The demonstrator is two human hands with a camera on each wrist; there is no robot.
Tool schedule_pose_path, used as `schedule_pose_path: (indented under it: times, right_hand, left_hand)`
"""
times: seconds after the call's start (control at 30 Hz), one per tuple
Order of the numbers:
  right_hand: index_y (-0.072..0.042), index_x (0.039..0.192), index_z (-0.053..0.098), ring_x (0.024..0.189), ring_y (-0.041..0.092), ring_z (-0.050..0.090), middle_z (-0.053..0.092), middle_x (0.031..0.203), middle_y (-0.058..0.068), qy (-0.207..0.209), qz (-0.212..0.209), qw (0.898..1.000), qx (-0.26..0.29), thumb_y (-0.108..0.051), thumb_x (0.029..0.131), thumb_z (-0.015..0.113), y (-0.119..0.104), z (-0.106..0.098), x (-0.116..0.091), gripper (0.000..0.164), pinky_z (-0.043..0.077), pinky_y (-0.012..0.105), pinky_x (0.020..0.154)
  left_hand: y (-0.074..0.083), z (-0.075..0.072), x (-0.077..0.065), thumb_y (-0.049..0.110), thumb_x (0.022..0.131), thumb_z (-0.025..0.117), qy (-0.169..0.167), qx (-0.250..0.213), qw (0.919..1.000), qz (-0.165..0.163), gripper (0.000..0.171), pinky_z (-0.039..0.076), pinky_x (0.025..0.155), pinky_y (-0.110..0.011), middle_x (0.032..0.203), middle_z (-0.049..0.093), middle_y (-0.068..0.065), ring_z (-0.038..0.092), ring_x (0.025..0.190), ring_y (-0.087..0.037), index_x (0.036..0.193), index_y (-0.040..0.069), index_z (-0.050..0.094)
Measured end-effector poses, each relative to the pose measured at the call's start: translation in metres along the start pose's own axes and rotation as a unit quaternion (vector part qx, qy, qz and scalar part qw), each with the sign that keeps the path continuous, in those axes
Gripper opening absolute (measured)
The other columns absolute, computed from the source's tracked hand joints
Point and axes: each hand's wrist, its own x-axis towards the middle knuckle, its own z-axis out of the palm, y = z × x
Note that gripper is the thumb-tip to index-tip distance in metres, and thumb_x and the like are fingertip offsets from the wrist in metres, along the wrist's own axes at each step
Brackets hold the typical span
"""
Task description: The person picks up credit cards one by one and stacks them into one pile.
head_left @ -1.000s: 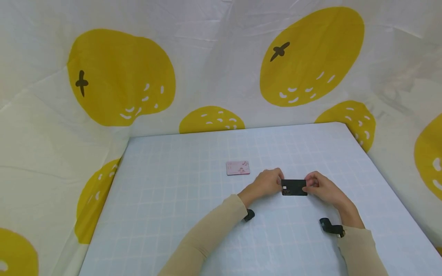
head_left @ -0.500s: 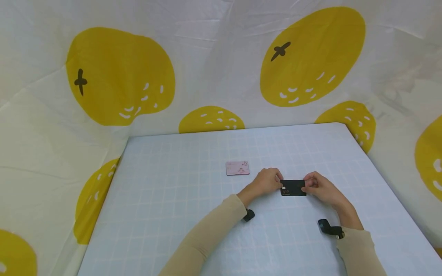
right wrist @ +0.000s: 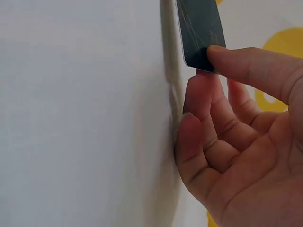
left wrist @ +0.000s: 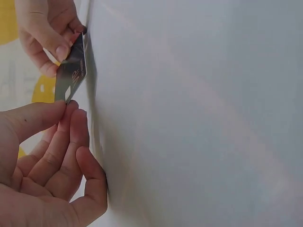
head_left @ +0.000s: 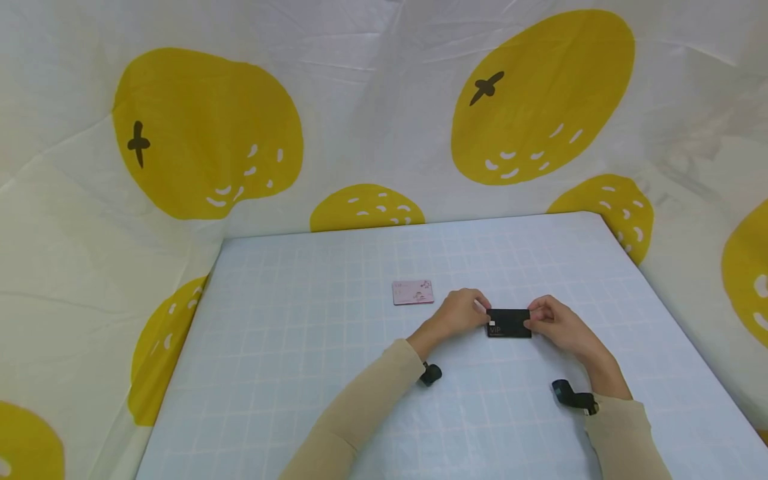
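Observation:
A black card (head_left: pixel 510 324) with "VIP" lettering and a small pale chip mark is stretched between both hands. My left hand (head_left: pixel 459 313) pinches its left end with thumb and fingertips, as the left wrist view shows at the card's near corner (left wrist: pixel 71 78). At the opposite end my right hand (head_left: pixel 559 323) grips it, the thumb (right wrist: pixel 241 64) lying on the dark face and the fingers curled behind. The card is tilted and held close over the table. To the left of the left hand lies a pink card (head_left: pixel 413 292) with a printed pattern, flat on the table.
The table (head_left: pixel 288 333) has a pale blue checked cover. White cloth with yellow fruit prints (head_left: pixel 210 133) hangs behind it and along the sides. Black wrist cameras (head_left: pixel 573 397) sit below each hand.
Both hands still hold the black card, which has shifted very slightly up and left in the head view. The pink card has stayed in place.

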Motion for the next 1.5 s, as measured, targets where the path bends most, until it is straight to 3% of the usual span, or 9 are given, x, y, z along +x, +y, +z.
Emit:
schedule_pose_path:
  times: [0.27, 0.5, 0.6, 0.77, 1.03, 1.33, 1.5]
  right_hand:
    - [0.0, 0.126, 0.048, 0.088, 0.027, 0.06, 0.062, 0.101, 0.015, -0.013, -0.009, 0.999, 0.028, -0.019, 0.099, 0.065, -0.025, 0.0, 0.007, 0.038, 0.05, 0.032, 0.075]
    - [0.001, 0.129, 0.049, 0.089, 0.029, 0.064, 0.066, 0.103, 0.018, 0.009, -0.034, 0.998, 0.052, -0.022, 0.099, 0.066, -0.06, 0.009, 0.019, 0.042, 0.051, 0.031, 0.079]
    - [0.002, 0.128, 0.05, 0.089, 0.029, 0.065, 0.067, 0.104, 0.018, 0.02, -0.046, 0.996, 0.074, -0.021, 0.099, 0.066, -0.073, 0.017, 0.028, 0.04, 0.053, 0.027, 0.078]
    - [0.003, 0.128, 0.052, 0.089, 0.029, 0.066, 0.067, 0.103, 0.019, 0.03, -0.066, 0.991, 0.112, -0.016, 0.099, 0.064, -0.091, 0.034, 0.045, 0.036, 0.054, 0.024, 0.077]
    - [0.003, 0.122, 0.056, 0.083, 0.026, 0.067, 0.063, 0.101, 0.019, 0.027, -0.079, 0.984, 0.158, -0.01, 0.097, 0.065, -0.115, 0.061, 0.068, 0.031, 0.057, 0.035, 0.077]
    - [0.009, 0.122, 0.058, 0.082, 0.02, 0.065, 0.065, 0.099, 0.02, 0.017, -0.07, 0.984, 0.161, -0.005, 0.096, 0.064, -0.128, 0.085, 0.084, 0.03, 0.057, 0.027, 0.074]
    - [0.009, 0.122, 0.059, 0.085, 0.023, 0.068, 0.066, 0.102, 0.023, 0.005, -0.073, 0.986, 0.15, -0.005, 0.098, 0.061, -0.129, 0.094, 0.088, 0.028, 0.058, 0.031, 0.077]
  left_hand:
    - [-0.006, -0.021, -0.009, 0.017, 0.091, 0.074, 0.033, -0.056, 0.9978, -0.012, 0.012, 0.051, 0.064, -0.027, 0.077, 0.067, 0.01, 0.063, 0.071, -0.009, 0.103, 0.017, 0.072]
    - [-0.006, -0.056, -0.02, 0.014, 0.092, 0.074, 0.089, -0.113, 0.9895, -0.014, 0.016, 0.055, 0.062, -0.025, 0.075, 0.069, 0.008, 0.069, 0.068, -0.01, 0.106, 0.012, 0.07]
    - [-0.01, -0.072, -0.026, 0.012, 0.092, 0.074, 0.115, -0.128, 0.985, -0.008, 0.017, 0.055, 0.061, -0.026, 0.077, 0.07, 0.008, 0.071, 0.07, -0.016, 0.107, 0.01, 0.069]
    - [-0.022, -0.094, -0.034, 0.014, 0.092, 0.073, 0.157, -0.112, 0.9812, -0.007, 0.017, 0.056, 0.061, -0.027, 0.081, 0.071, 0.007, 0.073, 0.077, -0.022, 0.108, 0.01, 0.07]
    - [-0.043, -0.119, -0.045, 0.01, 0.09, 0.074, 0.205, -0.111, 0.9724, -0.016, 0.015, 0.057, 0.065, -0.025, 0.085, 0.072, 0.002, 0.069, 0.071, -0.009, 0.104, 0.008, 0.072]
    - [-0.066, -0.131, -0.053, 0.009, 0.092, 0.071, 0.224, -0.099, 0.9688, -0.037, 0.019, 0.056, 0.068, -0.027, 0.089, 0.073, -0.001, 0.07, 0.075, -0.011, 0.109, 0.001, 0.074]
    - [-0.073, -0.134, -0.058, 0.008, 0.092, 0.071, 0.22, -0.089, 0.9703, -0.047, 0.023, 0.057, 0.074, -0.03, 0.096, 0.074, -0.005, 0.071, 0.084, -0.017, 0.114, 0.002, 0.073]
